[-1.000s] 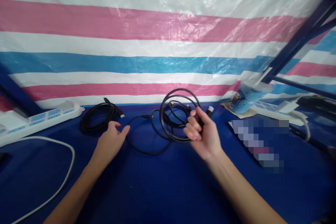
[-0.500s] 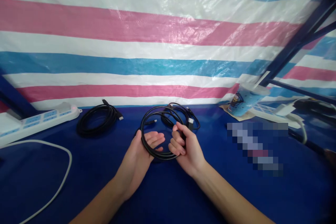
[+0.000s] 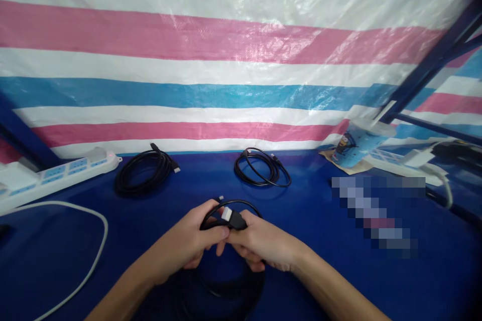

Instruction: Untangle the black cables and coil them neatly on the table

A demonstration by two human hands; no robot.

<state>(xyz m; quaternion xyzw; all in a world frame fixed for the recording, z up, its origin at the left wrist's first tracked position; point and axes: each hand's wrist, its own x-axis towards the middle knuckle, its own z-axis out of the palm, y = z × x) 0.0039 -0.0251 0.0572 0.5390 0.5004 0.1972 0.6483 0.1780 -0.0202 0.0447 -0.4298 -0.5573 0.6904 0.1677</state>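
Low in the middle of the head view, a black HDMI cable (image 3: pixel 234 220) is held in loops between both hands, its wide plug capped in white or silver and facing up-left. My left hand (image 3: pixel 192 238) is closed around the left side of the loops, thumb pointing toward the plug. Around the right side and the plug's base, my right hand (image 3: pixel 263 243) is closed, with its fingers curled underneath. The hands nearly touch. A second small plug (image 3: pixel 219 198) pokes out above the left fingers. Fingers hide part of the loops.
Two coiled black cables lie farther back, one left (image 3: pixel 145 173) and one centre (image 3: pixel 259 168). Power strips sit at left (image 3: pixel 64 175) and right (image 3: pixel 408 165). A white cord (image 3: pixel 101 246) curves at left. A blue cup (image 3: pixel 359 143) stands on the right of the blue table (image 3: pixel 297 286).
Both hands have come lower and nearer to me with the looped cable. My left hand, previously open beside the loops, has closed on them. The loops now hang lower, clear of the centre coil.
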